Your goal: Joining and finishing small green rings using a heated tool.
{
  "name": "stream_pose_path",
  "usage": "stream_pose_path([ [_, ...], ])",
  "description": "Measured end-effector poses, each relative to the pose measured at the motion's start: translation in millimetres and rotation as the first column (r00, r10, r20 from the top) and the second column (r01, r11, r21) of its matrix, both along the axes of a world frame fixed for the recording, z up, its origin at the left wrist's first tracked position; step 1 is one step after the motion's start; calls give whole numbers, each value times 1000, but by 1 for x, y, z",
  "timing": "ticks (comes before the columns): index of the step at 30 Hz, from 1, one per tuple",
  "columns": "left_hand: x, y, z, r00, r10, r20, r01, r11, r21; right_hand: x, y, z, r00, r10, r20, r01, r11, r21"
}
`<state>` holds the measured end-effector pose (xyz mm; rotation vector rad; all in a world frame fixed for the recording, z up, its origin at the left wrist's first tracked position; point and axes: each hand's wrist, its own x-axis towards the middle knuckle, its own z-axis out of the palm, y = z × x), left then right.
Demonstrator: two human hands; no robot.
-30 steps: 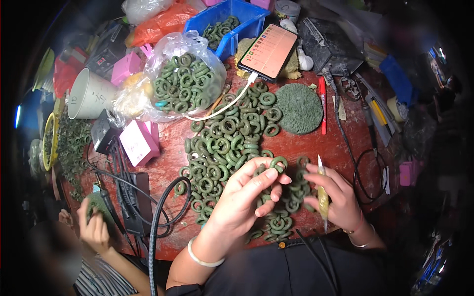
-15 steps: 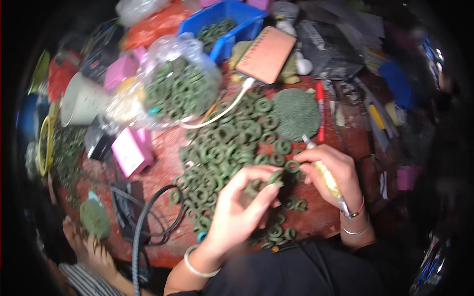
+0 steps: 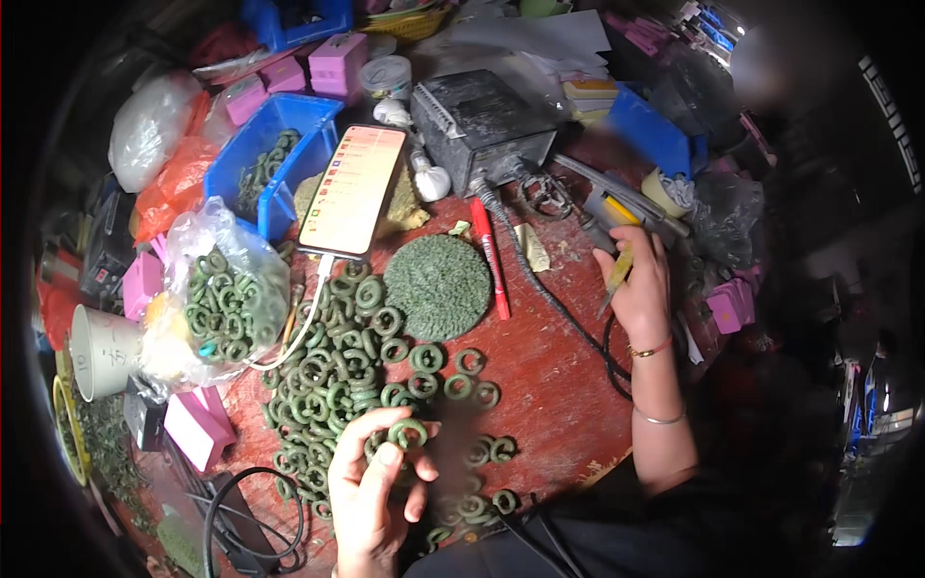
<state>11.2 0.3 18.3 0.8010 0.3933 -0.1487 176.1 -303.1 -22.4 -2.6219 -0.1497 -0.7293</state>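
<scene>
My left hand grips at least one green ring between thumb and fingers, low over a spread of similar rings on the red table. My right hand is out at the right with the slim yellow-handled tool in its grip, its fingertips beside a dark handpiece and some grey and yellow tools. A round green textured pad lies above the rings, with a red marker to its right.
A phone on a white cable, a plastic bag of rings, blue bins, a black box, pink boxes and a white cup crowd the table. Black cables run at lower left and right.
My view has turned rightward, shifting the table leftward in the picture. My right hand has moved up and away to the tools at the right; my left hand still holds a ring.
</scene>
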Motion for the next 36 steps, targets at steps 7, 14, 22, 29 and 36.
stream_pose_path([
  [7,3,-2,0,997,-83,-5,83,989,126,-9,16,13,980,34,195,-71,981,183],
  [14,1,-1,-1,1000,-9,8,7,981,194,-41,67,36,875,482,-43,-472,870,143],
  [22,4,-3,-3,1000,13,27,-18,978,208,-37,66,33,877,474,-74,-467,879,100],
  [29,5,-2,-6,1000,-15,23,10,972,233,-50,57,43,743,668,-38,-642,727,243],
  [36,5,-1,-1,999,29,-15,-26,986,163,-52,74,42,870,490,-59,-484,870,93],
])
